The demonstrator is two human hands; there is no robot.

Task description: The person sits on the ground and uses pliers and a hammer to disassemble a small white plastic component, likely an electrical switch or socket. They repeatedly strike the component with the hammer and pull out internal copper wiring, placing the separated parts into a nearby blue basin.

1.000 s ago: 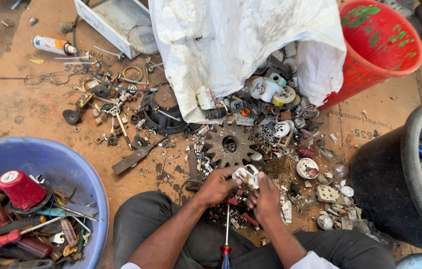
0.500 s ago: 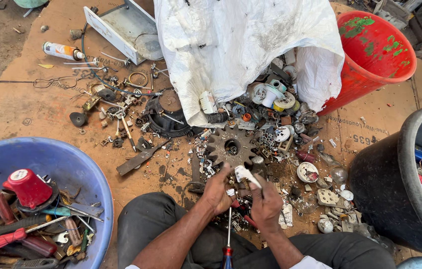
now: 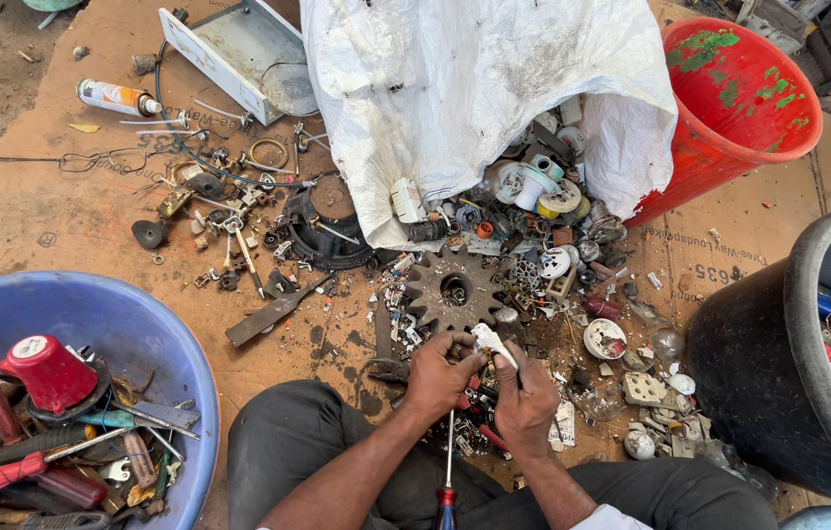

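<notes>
- your left hand [image 3: 438, 375] and right hand [image 3: 525, 397] both pinch the small white part [image 3: 490, 343], near centre, over the scrap pile [image 3: 523, 255].
- screwdriver [image 3: 448, 471] stands between your wrists; a slip could jab a palm.
- loosen the pinch and the part could vanish into the pile.

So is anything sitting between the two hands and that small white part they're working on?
Nothing visible does. The left hand and the right hand both already touch the small white part, held just in front of the rusty gear. The screwdriver stands upright between the wrists, below the part, not blocking it.
</notes>
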